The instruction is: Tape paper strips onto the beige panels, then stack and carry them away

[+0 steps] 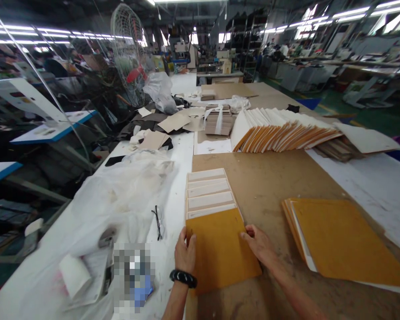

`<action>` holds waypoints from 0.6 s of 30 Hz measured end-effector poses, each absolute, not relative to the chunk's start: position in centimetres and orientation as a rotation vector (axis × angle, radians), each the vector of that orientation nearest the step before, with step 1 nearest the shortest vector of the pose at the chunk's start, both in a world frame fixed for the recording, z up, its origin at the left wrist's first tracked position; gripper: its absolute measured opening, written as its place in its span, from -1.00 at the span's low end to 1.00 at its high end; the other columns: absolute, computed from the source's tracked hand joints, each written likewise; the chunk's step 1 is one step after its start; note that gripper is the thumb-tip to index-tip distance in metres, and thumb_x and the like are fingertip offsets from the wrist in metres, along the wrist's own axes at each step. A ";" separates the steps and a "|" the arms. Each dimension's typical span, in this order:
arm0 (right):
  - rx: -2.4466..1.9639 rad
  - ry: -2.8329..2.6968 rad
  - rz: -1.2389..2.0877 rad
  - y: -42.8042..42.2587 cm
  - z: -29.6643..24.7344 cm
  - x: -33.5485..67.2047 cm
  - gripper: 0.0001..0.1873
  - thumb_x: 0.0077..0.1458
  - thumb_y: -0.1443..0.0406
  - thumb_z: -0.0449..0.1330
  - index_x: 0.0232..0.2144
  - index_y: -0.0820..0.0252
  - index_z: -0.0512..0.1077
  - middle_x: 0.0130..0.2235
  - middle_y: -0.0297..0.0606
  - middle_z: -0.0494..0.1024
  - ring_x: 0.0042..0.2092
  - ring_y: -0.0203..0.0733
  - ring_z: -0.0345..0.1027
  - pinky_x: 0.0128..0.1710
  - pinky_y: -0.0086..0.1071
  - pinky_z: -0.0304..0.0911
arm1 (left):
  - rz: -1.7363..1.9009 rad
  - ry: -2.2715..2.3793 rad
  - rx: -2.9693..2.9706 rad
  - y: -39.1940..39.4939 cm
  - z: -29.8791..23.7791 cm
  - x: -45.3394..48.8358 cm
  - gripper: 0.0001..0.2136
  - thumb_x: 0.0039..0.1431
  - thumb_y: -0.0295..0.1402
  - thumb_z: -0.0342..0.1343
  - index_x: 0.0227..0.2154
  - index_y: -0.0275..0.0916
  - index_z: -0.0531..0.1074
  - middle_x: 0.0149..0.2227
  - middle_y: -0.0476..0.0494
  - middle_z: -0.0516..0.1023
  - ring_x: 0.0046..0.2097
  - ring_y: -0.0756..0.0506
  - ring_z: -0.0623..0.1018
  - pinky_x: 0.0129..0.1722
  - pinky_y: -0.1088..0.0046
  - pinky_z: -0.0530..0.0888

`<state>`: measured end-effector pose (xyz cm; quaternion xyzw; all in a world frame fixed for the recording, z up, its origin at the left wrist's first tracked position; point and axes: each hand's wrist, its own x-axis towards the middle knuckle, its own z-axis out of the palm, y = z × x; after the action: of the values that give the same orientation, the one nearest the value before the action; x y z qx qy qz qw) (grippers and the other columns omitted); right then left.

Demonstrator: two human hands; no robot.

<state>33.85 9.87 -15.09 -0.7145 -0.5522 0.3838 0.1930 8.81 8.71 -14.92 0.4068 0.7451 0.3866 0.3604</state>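
Two hands (185, 251) (257, 243) hold a yellow folder (220, 251), long axis pointing forward.

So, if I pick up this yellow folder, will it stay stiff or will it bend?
Probably fairly stiff: the yellow card folder keeps straight edges. Likely light too, looking thin. The stepped white strips above it may slide if tilted, if they are loose.

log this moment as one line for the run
left hand on mustard card folder | right hand on its right edge | under it: fanned cream strips | nearby: eyeglasses
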 end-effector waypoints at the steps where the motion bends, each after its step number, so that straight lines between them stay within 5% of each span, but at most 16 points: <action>1: -2.014 -1.524 1.076 9.9 -15.3 33.8 -0.72 -0.02 0.17 0.03 -0.28 0.20 0.34 -0.29 -0.20 0.48 -0.26 -0.16 0.34 -0.27 -0.36 0.17 | 0.998 1.926 1.044 8.6 -14.6 8.9 -0.44 -0.03 -0.21 -0.02 0.00 -0.52 0.20 0.07 -0.47 0.27 0.11 -0.23 0.27 0.11 0.21 0.19; 6: -1.993 -1.459 1.107 10.1 -16.1 33.8 -0.71 -0.05 0.15 0.06 -0.29 0.20 0.34 -0.31 -0.21 0.48 -0.27 -0.16 0.35 -0.30 -0.36 0.18 | 1.075 1.937 1.031 8.1 -13.0 9.6 -0.47 -0.03 -0.23 0.01 0.00 -0.45 0.23 0.09 -0.40 0.25 0.15 -0.20 0.20 0.17 0.25 0.06; 10: -1.921 -1.450 1.166 9.9 -15.4 33.9 -0.61 -0.06 0.12 0.04 -0.21 0.23 0.32 -0.35 -0.23 0.47 -0.32 -0.14 0.34 -0.35 -0.36 0.19 | 1.156 1.910 0.925 8.3 -12.7 9.5 -0.44 -0.02 -0.15 0.01 0.03 -0.34 0.17 0.03 -0.33 0.34 0.04 -0.17 0.36 0.04 0.25 0.29; 14: -1.762 -1.508 1.275 9.3 -12.9 34.3 -0.74 -0.06 0.13 0.05 -0.43 0.20 0.36 -0.44 -0.33 0.44 -0.38 -0.20 0.30 -0.43 -0.41 0.16 | 1.214 1.833 0.881 8.5 -11.1 9.0 -0.46 -0.06 -0.07 0.04 -0.04 -0.28 0.23 -0.10 -0.22 0.45 -0.09 -0.15 0.45 -0.08 0.30 0.39; 18: -1.670 -1.608 1.185 7.6 -8.8 36.0 -0.83 -0.04 0.20 0.09 -0.45 0.20 0.36 -0.41 -0.33 0.42 -0.35 -0.22 0.25 -0.37 -0.42 0.14 | 1.303 1.669 0.867 6.4 -7.8 9.1 -0.51 -0.12 -0.09 0.14 -0.12 -0.20 0.27 -0.23 -0.08 0.50 -0.18 -0.11 0.48 -0.18 0.38 0.44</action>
<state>35.97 7.55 -8.78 -0.6183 -0.5953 0.4389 0.2660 9.13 6.39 -7.84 0.3449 0.6639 0.5186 0.4139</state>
